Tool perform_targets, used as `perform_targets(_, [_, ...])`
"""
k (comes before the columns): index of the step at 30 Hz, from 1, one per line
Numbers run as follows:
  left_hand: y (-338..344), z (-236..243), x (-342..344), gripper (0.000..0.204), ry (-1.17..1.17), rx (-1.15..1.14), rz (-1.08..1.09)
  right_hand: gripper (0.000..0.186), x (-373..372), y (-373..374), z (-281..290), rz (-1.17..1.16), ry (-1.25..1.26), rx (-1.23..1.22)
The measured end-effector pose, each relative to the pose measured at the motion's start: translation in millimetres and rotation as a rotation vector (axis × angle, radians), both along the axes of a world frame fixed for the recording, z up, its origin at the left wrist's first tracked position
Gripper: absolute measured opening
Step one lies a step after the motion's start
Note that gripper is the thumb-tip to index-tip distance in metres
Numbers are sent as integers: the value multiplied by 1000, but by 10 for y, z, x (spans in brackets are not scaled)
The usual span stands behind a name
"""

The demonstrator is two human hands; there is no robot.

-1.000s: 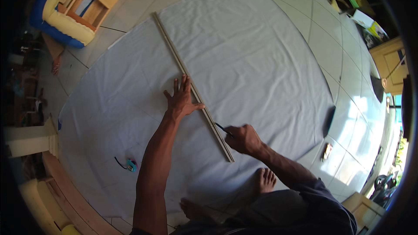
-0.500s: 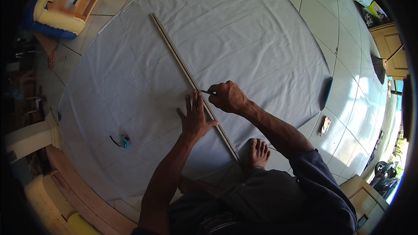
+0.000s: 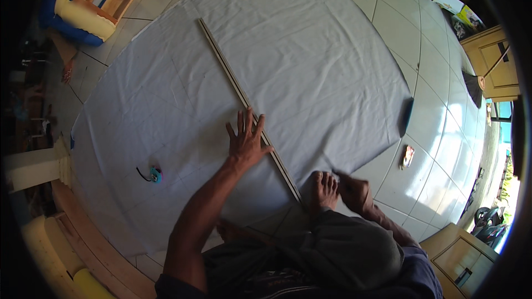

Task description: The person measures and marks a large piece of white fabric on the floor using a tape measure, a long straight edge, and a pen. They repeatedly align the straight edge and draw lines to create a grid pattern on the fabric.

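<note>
A large light grey cloth (image 3: pixel 310 77) is spread over the floor. Across it runs a long, narrow straight bar (image 3: pixel 222 61), slanting from the upper left toward my foot. My left hand (image 3: pixel 246 139) presses down on the bar with its fingers spread. At the cloth's near right edge, beside my bare foot (image 3: pixel 326 191), is my right hand (image 3: pixel 356 192), its fingers curled; blur and the angle hide what they hold. Small creases show in the cloth near that hand. A small teal tape measure (image 3: pixel 155 175) with a dark strip sticking out lies on the cloth at the left.
White tiles (image 3: pixel 426 133) surround the cloth. A dark blue flat object (image 3: pixel 407 116) lies at its right edge, with a small packet (image 3: pixel 408 156) beyond. Wooden furniture frames with yellow padding (image 3: pixel 86 19) stand at far left and near left. Another person's foot (image 3: pixel 67 71) shows at left.
My right hand has left the bar, where it held a dark pen-like tool, and moved down and right to the cloth's edge by my foot. The left hand stays on the bar.
</note>
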State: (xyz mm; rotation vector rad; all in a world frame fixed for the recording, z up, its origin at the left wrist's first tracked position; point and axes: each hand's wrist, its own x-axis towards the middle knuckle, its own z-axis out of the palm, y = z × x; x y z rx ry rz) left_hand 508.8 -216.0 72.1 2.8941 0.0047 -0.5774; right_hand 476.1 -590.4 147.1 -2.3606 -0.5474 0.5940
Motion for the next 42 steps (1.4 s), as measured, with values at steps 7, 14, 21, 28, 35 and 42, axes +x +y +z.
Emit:
perform_targets(7, [493, -7, -90, 54, -166, 155, -495, 42, 241, 806, -75, -57, -304, 195])
perform_targets(14, [999, 640, -68, 32, -208, 35, -606, 56, 406, 1169, 107, 133, -251, 345])
perform_targets(21, [351, 613, -1092, 37, -236, -221, -158, 38, 495, 1057, -370, 353, -448, 241])
perform_targets(28, [369, 147, -2488, 42, 134, -279, 198, 28, 750, 317, -816, 444, -518, 72])
perform_targets(35, [586, 59, -3525, 45, -116, -116, 599, 37, 727, 80, -867, 379, -516, -71])
perform_targets(42, [657, -78, -3963, 42, -226, 20, 837, 32, 663, 125, -917, 336, -506, -69])
